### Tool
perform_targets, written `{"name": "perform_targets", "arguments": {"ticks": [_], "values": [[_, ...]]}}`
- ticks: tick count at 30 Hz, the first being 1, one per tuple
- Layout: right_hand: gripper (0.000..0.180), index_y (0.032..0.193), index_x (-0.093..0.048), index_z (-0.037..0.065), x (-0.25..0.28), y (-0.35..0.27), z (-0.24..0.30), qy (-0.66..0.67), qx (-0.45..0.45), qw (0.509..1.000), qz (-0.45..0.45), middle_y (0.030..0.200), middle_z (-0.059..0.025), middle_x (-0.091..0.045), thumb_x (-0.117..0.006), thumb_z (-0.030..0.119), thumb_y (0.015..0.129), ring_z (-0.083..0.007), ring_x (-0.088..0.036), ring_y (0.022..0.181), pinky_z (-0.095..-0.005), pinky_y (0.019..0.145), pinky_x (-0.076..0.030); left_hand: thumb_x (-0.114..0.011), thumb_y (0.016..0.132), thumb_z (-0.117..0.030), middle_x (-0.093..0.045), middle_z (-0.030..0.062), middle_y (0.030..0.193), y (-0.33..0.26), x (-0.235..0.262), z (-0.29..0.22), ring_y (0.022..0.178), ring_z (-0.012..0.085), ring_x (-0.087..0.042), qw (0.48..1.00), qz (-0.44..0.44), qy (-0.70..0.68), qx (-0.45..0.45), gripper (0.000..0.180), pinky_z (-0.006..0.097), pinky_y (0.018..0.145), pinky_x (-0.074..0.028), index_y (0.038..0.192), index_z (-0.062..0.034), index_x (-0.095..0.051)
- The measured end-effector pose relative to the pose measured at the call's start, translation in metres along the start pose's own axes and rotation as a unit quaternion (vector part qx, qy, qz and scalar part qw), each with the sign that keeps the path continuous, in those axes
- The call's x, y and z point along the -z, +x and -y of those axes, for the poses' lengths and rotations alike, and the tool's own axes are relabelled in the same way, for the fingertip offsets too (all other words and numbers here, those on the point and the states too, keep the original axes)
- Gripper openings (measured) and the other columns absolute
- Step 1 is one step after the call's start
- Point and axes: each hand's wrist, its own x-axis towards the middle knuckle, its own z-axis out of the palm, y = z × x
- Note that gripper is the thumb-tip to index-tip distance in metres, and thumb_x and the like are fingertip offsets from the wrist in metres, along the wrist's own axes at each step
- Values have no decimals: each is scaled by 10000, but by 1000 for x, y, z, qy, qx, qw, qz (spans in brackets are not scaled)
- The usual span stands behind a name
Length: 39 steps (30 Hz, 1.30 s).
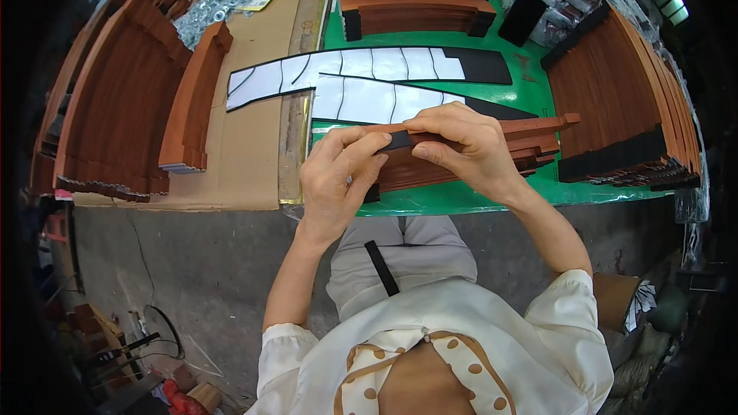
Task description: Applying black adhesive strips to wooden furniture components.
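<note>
Over the near edge of the table, my two hands meet on a reddish-brown wood-look strip (538, 126). My left hand (335, 173) is closed, thumb and fingers pinching the strip's left end, where a small black piece (398, 140) covers it. My right hand (470, 144) is closed round the strip beside the black piece, thumb on the near side. Whether the black piece is stuck down, I cannot tell. More brown moulded pieces (430, 172) lie just below the strip, partly hidden by my hands. Beyond them rest two white backing sheets (419, 65) with black strips on them.
Stacks of brown moulded panels with black ends (615, 100) stand on the right. Others (127, 92) stand at left on cardboard (246, 177). A pile of metal rings (223, 8) and a dark phone-like slab (523, 18) lie farther back. A black strip (382, 269) rests on my lap.
</note>
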Motion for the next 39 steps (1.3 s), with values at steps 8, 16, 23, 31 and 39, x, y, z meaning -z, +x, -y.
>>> {"name": "perform_targets", "arguments": {"ticks": [8,16,23,31,39], "values": [[181,922,-660,32,-6,3,2,20,-31,999,-5,857,-66,-649,-697,51,746,-196,-595,804,-309,668,-491,-664,772,45,-622,94,978,-2,3,-1,824,190,-582,999,25,-28,25,285,283,708,-467,1039,-52,-640],[184,871,-642,57,-15,0,-3,-46,22,996,-78,810,-63,-637,-672,51,690,-215,-611,712,-310,606,-508,-660,772,44,-609,116,959,2,1,-3,815,219,-585,999,36,-9,-8,261,303,702,-474,1022,-25,-631],[192,881,-620,34,-21,-4,-5,-43,17,997,-69,843,-58,-631,-680,24,698,-233,-613,772,-318,636,-509,-637,788,41,-570,127,923,-3,1,-7,806,251,-572,993,47,102,-27,247,311,670,-462,1028,-17,-626],[339,1062,-603,49,19,1,-15,-68,74,993,-55,914,-77,-640,-689,60,734,-251,-617,812,-334,714,-507,-648,663,89,-535,112,893,10,11,-20,742,250,-524,979,140,151,-1,453,319,565,-416,1062,-125,-668],[230,1087,-626,7,130,43,-92,-41,-191,977,80,959,-46,-661,-571,151,915,-115,-612,916,-263,776,-499,-692,625,25,-495,101,880,29,21,-26,721,256,-494,947,263,185,3,509,349,599,-404,1091,-178,-666]]}}
